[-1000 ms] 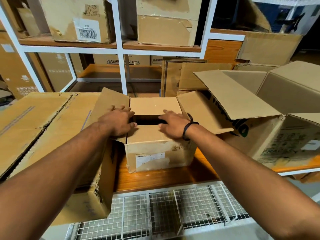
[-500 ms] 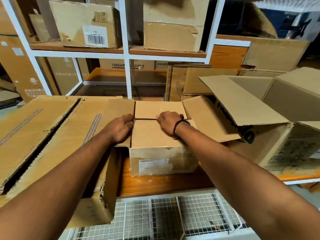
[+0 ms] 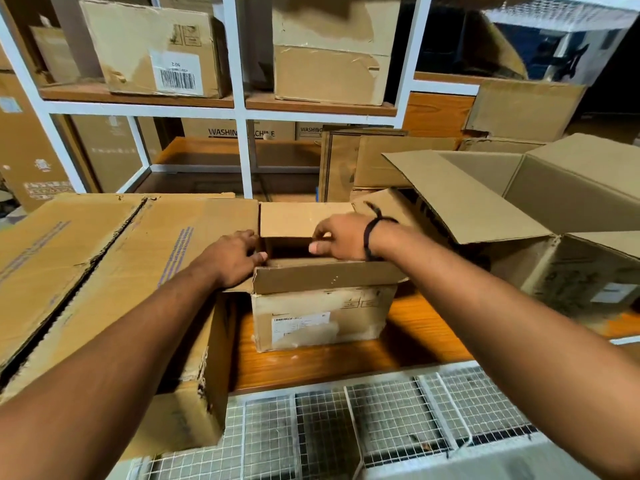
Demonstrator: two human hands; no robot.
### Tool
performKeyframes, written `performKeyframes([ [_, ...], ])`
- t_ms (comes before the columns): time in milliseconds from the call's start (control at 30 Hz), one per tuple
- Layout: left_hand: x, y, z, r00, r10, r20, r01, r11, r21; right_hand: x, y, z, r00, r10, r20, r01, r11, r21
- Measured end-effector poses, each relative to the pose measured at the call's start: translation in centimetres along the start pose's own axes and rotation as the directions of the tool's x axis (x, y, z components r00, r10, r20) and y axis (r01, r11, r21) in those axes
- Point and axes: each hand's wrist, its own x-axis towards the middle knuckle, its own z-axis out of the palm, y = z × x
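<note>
A small cardboard box (image 3: 322,320) with a white label stands on the wooden shelf (image 3: 408,344) in the middle of the head view. Its top is partly open, with a dark gap between the flaps. The near flap (image 3: 325,277) folds toward me. My right hand (image 3: 343,237), a black band on its wrist, pinches the edge of the far flap (image 3: 291,220) between thumb and fingers. My left hand (image 3: 232,259) rests flat on the box's left flap, thumb at the opening's edge. What is inside the box is hidden.
A large closed carton (image 3: 104,271) stands tight against the small box on the left. A big open carton (image 3: 519,202) with raised flaps is on the right. Wire mesh (image 3: 346,420) runs along the shelf's front. More cartons (image 3: 156,50) fill the upper white rack.
The two top flaps were pressed together half a second ago; now they are apart, with the near flap dropped toward me. My right hand has taken hold of the far flap.
</note>
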Motion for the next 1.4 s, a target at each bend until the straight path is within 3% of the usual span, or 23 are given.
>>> performKeyframes([
  [300,0.4,0.1,0.6,1.0,-0.012,0.02,0.009,0.989,0.148,-1.2,0.7,10.8,0.998,0.047,-0.043,-0.045,0.999,0.026],
  [533,0.9,-0.6,1.0,1.0,0.002,0.027,-0.007,0.985,0.173,-0.5,0.3,13.6,0.943,0.097,-0.318,-0.116,0.992,-0.041],
  [667,0.8,-0.5,1.0,0.999,0.0,0.037,-0.007,0.981,0.194,-0.1,0.1,13.8,0.918,0.099,-0.384,-0.132,0.989,-0.062],
  [800,0.6,-0.2,1.0,0.999,0.0,0.048,-0.01,0.979,0.205,-0.7,0.5,13.7,0.921,0.089,-0.38,-0.117,0.992,-0.051],
  [933,1.1,0.6,-0.3,0.987,-0.039,0.153,0.018,0.991,0.135,-2.4,1.4,13.2,0.934,0.126,-0.335,-0.14,0.99,-0.017],
  [1100,2.8,2.1,-1.6,0.991,0.063,0.116,-0.086,0.975,0.203,-3.9,3.2,11.1,0.995,0.036,-0.096,-0.037,0.999,-0.005],
  [1200,4.5,2.5,-1.6,0.992,0.117,0.048,-0.126,0.951,0.283,-2.9,4.5,9.6,1.0,0.013,0.004,-0.013,0.948,0.317],
  [1267,5.3,2.0,-1.4,0.993,0.083,0.089,-0.11,0.921,0.373,-1.4,5.2,8.6,0.998,0.031,0.063,-0.057,0.888,0.457],
  [1333,6.1,1.5,-1.2,0.986,0.005,0.167,-0.073,0.911,0.405,1.0,6.0,8.3,0.996,0.06,0.059,-0.076,0.936,0.342],
  [1400,6.9,0.9,-1.0,0.981,-0.035,0.192,-0.048,0.91,0.413,3.6,6.5,8.6,0.999,0.038,-0.006,-0.037,0.996,0.082],
])
